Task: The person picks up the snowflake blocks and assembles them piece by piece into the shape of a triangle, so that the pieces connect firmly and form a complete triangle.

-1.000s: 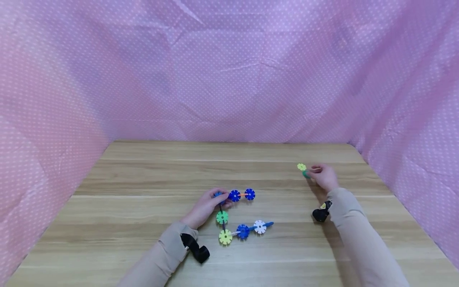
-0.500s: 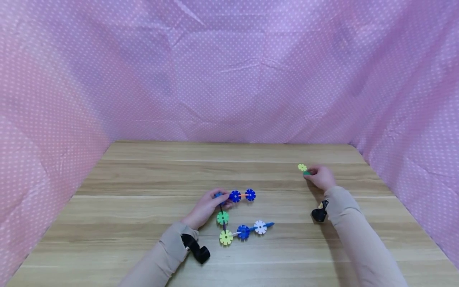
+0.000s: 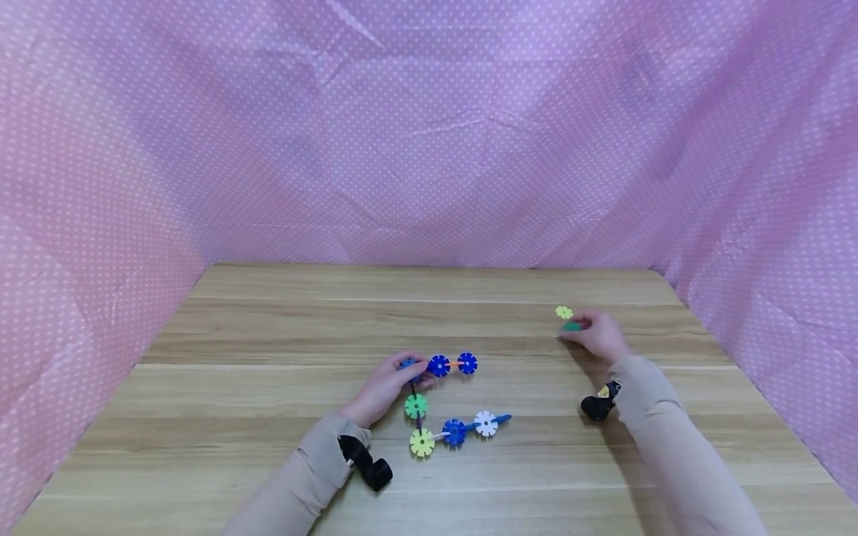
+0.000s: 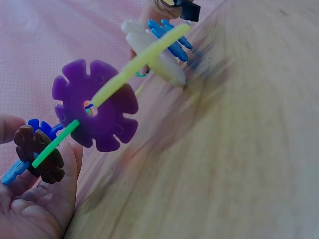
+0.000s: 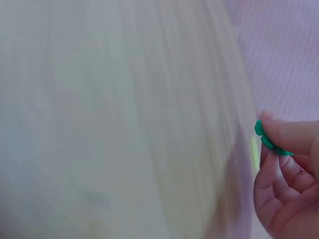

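Observation:
A C-shaped chain of interlocking notched discs lies at mid-table, with a green disc (image 3: 415, 406), a yellow disc (image 3: 421, 443) and a white disc (image 3: 485, 423) among the blue ones. My left hand (image 3: 383, 387) grips its far left corner, at a light-blue disc (image 3: 408, 364). From low down, the left wrist view shows a brown-looking disc (image 4: 37, 153) by the palm and a purple-looking disc (image 4: 97, 107) nearer the camera. Far right, my right hand (image 3: 601, 335) pinches a loose green notched disc (image 5: 269, 138) between thumb and fingers.
A loose yellow disc (image 3: 564, 312) lies just beyond the right fingertips. The wooden table (image 3: 281, 327) meets a pink dotted cloth (image 3: 429, 149) at its back and sides. Each wrist wears a black camera, such as the left wrist camera (image 3: 369, 465).
My right hand has shifted slightly left and nearer, and the green disc has turned in its fingers. The left hand and the chain stay almost still.

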A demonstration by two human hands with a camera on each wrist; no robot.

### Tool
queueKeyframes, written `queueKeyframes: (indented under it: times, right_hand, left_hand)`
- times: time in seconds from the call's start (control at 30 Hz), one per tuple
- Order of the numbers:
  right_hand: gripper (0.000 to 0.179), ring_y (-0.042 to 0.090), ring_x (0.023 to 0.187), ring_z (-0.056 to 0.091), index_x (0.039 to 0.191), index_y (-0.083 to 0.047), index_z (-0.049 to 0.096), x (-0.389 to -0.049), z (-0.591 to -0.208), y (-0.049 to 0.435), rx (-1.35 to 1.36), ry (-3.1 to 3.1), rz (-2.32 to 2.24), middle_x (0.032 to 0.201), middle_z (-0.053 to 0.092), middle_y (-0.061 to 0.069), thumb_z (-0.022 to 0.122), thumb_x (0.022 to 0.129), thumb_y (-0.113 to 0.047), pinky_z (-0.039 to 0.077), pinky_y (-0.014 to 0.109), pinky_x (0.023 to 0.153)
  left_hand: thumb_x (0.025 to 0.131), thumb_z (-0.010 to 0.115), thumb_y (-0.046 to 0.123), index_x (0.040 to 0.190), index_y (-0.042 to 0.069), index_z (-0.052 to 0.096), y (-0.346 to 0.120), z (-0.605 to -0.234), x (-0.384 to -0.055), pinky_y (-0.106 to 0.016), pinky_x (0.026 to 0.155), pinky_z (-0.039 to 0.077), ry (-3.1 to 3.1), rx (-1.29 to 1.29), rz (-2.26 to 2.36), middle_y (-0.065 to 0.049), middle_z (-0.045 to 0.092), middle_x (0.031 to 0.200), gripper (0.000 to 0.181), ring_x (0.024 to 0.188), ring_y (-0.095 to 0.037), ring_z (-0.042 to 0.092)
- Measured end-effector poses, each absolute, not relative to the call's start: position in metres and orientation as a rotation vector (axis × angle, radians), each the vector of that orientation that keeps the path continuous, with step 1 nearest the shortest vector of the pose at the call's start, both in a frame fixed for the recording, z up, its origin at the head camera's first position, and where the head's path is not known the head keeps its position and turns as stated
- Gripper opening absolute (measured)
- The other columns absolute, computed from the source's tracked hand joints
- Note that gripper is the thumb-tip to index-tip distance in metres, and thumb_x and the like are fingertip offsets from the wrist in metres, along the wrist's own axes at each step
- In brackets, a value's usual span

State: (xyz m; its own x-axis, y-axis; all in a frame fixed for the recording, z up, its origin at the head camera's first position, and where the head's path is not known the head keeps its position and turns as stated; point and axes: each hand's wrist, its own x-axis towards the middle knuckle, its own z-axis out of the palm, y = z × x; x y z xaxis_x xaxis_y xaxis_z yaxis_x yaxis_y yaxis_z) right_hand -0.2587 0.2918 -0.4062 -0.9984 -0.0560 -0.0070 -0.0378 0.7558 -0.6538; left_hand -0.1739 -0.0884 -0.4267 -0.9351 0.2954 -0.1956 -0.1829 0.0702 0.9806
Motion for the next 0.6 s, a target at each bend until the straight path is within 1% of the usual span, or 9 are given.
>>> queueKeyframes:
  times: [0.07,0.13,0.3,0.4,0.47,0.53,0.6]
  right_hand:
    - [0.035,0.006,0.074,0.055,0.106,0.009,0.062,-0.257,-0.406,0.287,-0.078,2.865,-1.165,0.089,0.067,0.012,0.072,0.084,-0.016,0.047,0.021,0.066]
    - [0.035,0.004,0.072,0.055,0.108,0.009,0.062,-0.255,-0.407,0.28,-0.076,2.812,-1.236,0.087,0.067,0.006,0.071,0.085,-0.016,0.048,0.019,0.063]
    - [0.029,0.001,0.069,0.055,0.102,0.009,0.062,-0.244,-0.411,0.257,-0.077,2.644,-1.463,0.078,0.062,-0.01,0.07,0.085,-0.013,0.05,0.018,0.062]
    - [0.021,0.001,0.069,0.056,0.095,0.005,0.065,-0.235,-0.415,0.244,-0.077,2.495,-1.609,0.075,0.062,-0.013,0.071,0.084,-0.011,0.051,0.018,0.063]
    - [0.014,0.002,0.068,0.056,0.091,-0.001,0.067,-0.229,-0.418,0.235,-0.059,2.414,-1.682,0.074,0.063,-0.013,0.072,0.083,-0.012,0.05,0.018,0.062]
    - [0.009,0.003,0.069,0.056,0.088,-0.006,0.068,-0.223,-0.419,0.227,-0.046,2.355,-1.734,0.075,0.064,-0.012,0.072,0.083,-0.012,0.051,0.019,0.063]
    - [0.008,0.004,0.069,0.057,0.087,-0.007,0.069,-0.22,-0.42,0.22,-0.055,2.352,-1.736,0.076,0.065,-0.011,0.073,0.082,-0.013,0.051,0.019,0.064]
  left_hand:
    - [0.096,0.055,0.024,0.119,-0.002,0.056,-0.088,-0.427,-0.174,-0.028,0.087,0.052,2.004,0.113,1.936,-0.011,0.068,0.099,0.035,0.088,-0.014,0.066]
    - [0.096,0.055,0.022,0.119,-0.004,0.055,-0.087,-0.427,-0.175,-0.028,0.087,0.052,1.995,0.116,1.95,-0.012,0.068,0.099,0.035,0.088,-0.014,0.065]
    - [0.096,0.054,0.02,0.115,-0.004,0.056,-0.087,-0.427,-0.175,-0.028,0.086,0.053,1.986,0.117,1.961,-0.012,0.068,0.099,0.031,0.087,-0.014,0.066]
    - [0.096,0.054,0.021,0.113,-0.003,0.057,-0.088,-0.428,-0.175,-0.027,0.085,0.053,1.982,0.108,1.952,-0.01,0.068,0.097,0.029,0.086,-0.014,0.066]
    - [0.096,0.054,0.021,0.112,-0.003,0.057,-0.088,-0.429,-0.174,-0.027,0.085,0.053,1.979,0.112,1.954,-0.01,0.068,0.097,0.029,0.087,-0.014,0.066]
    - [0.096,0.054,0.022,0.113,-0.003,0.056,-0.089,-0.429,-0.175,-0.027,0.086,0.053,1.979,0.122,1.955,-0.01,0.068,0.097,0.03,0.087,-0.014,0.066]
    - [0.096,0.053,0.022,0.114,-0.004,0.056,-0.089,-0.429,-0.175,-0.028,0.087,0.053,1.979,0.134,1.96,-0.011,0.068,0.098,0.031,0.088,-0.015,0.066]
